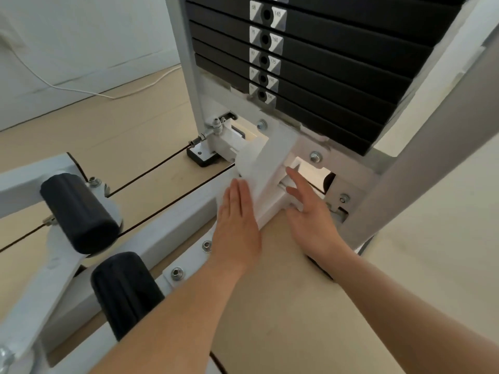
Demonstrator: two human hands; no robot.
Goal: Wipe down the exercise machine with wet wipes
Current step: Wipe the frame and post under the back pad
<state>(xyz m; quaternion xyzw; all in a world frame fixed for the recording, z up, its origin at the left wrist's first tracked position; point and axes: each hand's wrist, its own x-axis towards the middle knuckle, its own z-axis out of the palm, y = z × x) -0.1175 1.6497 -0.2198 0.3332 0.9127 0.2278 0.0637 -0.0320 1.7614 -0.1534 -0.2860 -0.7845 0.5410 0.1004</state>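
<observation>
The crumpled white wet wipe (256, 163) lies draped over the white-painted steel base beam (172, 233) of the exercise machine, just where the beam meets the foot of the black weight-plate stack (337, 76). The beam's long axis runs from 8 o'clock to 2 o'clock. The left hand (237, 222) is the nearer one. Its fingers (237, 193) are straight and close together, pressed flat on the wipe's lower edge. The rest of the wipe spreads away from the fingertips toward 1 o'clock.

The right hand (310, 211) is on the beam's other side, at 3 o'clock from the wipe. Its fingers (297, 182) are spread wide and straight against the bracket and hold nothing. Judging from this, the next stroke calls for sliding the left palm along the beam's axis.

No wipe pack, bin or other container is in view.
</observation>
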